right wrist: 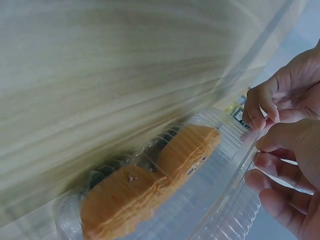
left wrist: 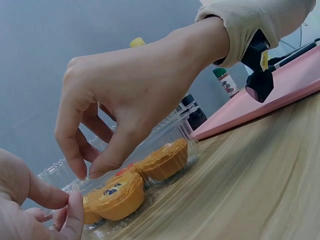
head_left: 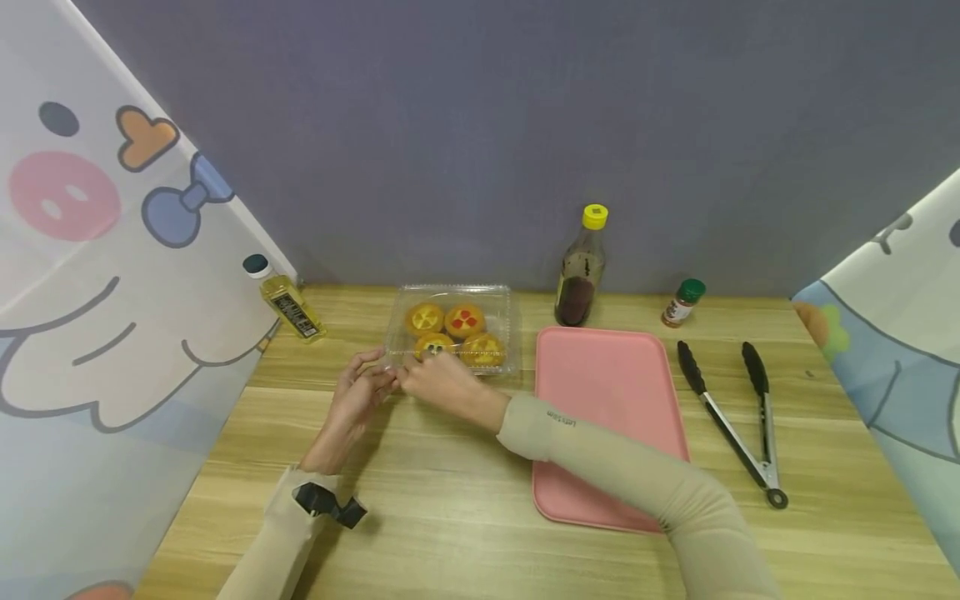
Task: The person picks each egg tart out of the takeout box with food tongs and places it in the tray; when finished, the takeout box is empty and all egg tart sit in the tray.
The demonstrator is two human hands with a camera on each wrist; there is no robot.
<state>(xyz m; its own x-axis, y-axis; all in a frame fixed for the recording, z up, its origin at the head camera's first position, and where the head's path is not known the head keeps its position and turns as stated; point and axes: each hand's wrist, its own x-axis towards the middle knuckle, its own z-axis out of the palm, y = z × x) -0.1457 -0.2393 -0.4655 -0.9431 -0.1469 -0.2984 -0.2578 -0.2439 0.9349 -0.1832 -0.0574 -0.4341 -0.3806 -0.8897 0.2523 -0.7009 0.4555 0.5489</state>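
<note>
A clear plastic clamshell container stands at the back of the table, with several fruit-topped egg tarts inside. At its front left corner my left hand pinches the plastic edge between thumb and fingertips. My right hand comes across from the right and grips the edge at the same corner, the two hands' fingertips almost meeting. Close up in the right wrist view, the right thumb and fingers lie along the ribbed rim. The left wrist view shows a tart behind the plastic, below the right hand.
A pink tray lies right of the container, under my right forearm. Black-tipped tongs lie spread beyond it. A yellow-capped bottle and a green-capped jar stand behind; an oil bottle is at the left.
</note>
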